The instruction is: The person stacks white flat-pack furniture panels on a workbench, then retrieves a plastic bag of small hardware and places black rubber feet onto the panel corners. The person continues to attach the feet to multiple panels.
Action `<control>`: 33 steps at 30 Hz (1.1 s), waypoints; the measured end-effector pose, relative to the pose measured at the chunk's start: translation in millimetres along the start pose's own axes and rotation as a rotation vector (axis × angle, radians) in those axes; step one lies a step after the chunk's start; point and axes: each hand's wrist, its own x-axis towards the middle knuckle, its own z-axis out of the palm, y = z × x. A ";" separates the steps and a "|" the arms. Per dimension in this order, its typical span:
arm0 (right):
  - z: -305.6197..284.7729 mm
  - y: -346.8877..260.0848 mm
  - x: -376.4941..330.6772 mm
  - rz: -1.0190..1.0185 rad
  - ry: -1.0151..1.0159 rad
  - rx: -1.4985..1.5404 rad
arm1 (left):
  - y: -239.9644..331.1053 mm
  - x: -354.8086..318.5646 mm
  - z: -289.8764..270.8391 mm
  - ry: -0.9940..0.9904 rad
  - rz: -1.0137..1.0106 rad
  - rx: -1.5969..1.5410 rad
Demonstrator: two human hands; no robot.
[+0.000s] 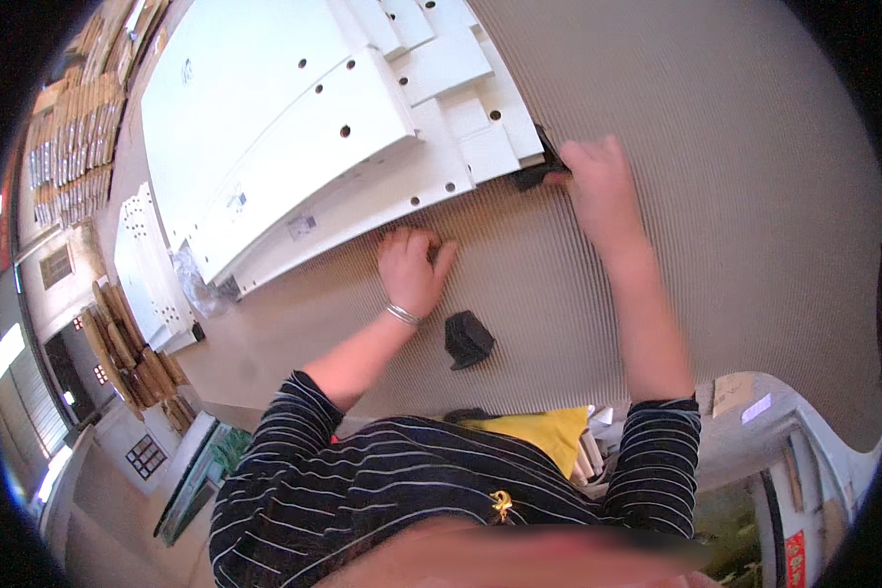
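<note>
The open right hand [598, 191] touched a small black plastic block [542, 169] at the near corner of the stacked white drilled panels [294, 157], seemingly light, rigid, pinchable by its sides; the left hand [412, 267] rested curled nearby, empty.

We see smooth, matt white panels [294, 147] lying on a ribbed, corrugated cardboard sheet [715, 196]. The small black block [467, 339] looks like dull plastic, and our wrist bangle [402, 315] is shiny metal.
</note>
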 end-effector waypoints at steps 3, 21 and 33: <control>-8.0 7.4 11.8 -0.177 0.050 0.031 | 1.0 0.0 0.5 0.012 0.014 0.043; 10.0 -11.2 -0.7 -0.022 0.063 -0.010 | 2.2 1.6 1.6 0.067 0.025 0.038; 11.9 -17.2 -4.4 0.033 0.138 -0.087 | 2.7 -1.7 0.4 0.085 0.037 0.045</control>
